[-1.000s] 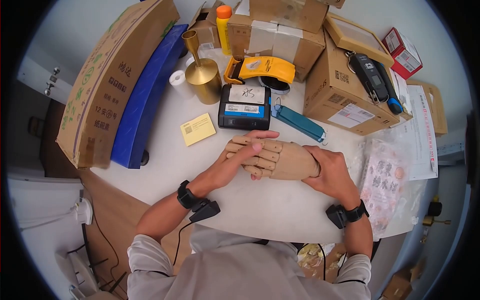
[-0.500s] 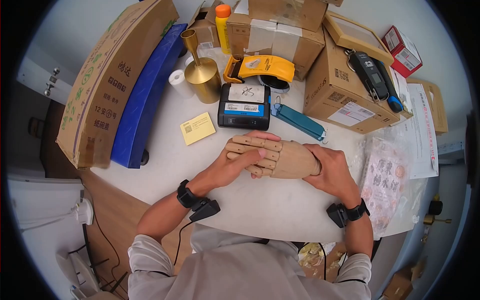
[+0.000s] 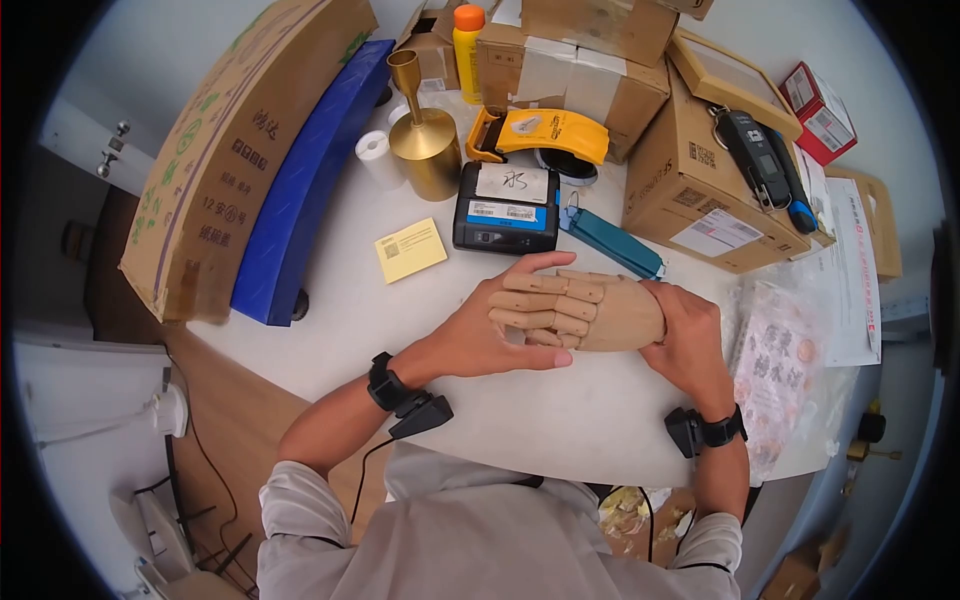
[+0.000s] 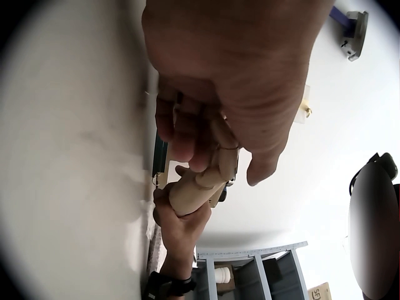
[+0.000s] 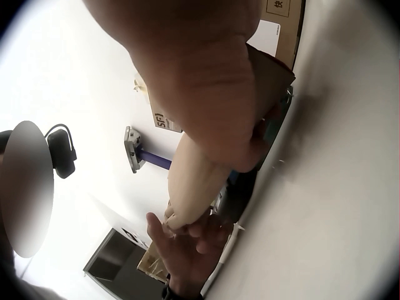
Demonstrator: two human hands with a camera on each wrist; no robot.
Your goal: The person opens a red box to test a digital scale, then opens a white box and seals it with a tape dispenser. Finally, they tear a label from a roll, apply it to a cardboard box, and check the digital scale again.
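Note:
A jointed wooden hand model (image 3: 620,315) lies on its side over the near part of the table, its fingers pointing left. My right hand (image 3: 690,335) grips it round the wrist end; the right wrist view shows my right hand (image 5: 200,94) covering that end. At the wooden fingers is my left hand (image 3: 485,325), its thumb stretched out below them and its index finger extended above. In the left wrist view, fingers of the left hand (image 4: 231,75) lie against the wooden fingers (image 4: 222,153) while the thumb stands apart. The left palm is partly hidden behind the model.
Behind the hands are a black and blue label printer (image 3: 507,210), a teal tool (image 3: 615,243) and a yellow note pad (image 3: 411,251). A brass vessel (image 3: 428,150), a yellow tape dispenser (image 3: 545,135) and cardboard boxes (image 3: 675,170) stand farther back. Plastic-wrapped packaging (image 3: 780,360) lies right.
My left thumb has come off the top of the wooden fingers and moved below them. The left hand has spread wider. My right hand keeps its grip on the wrist end.

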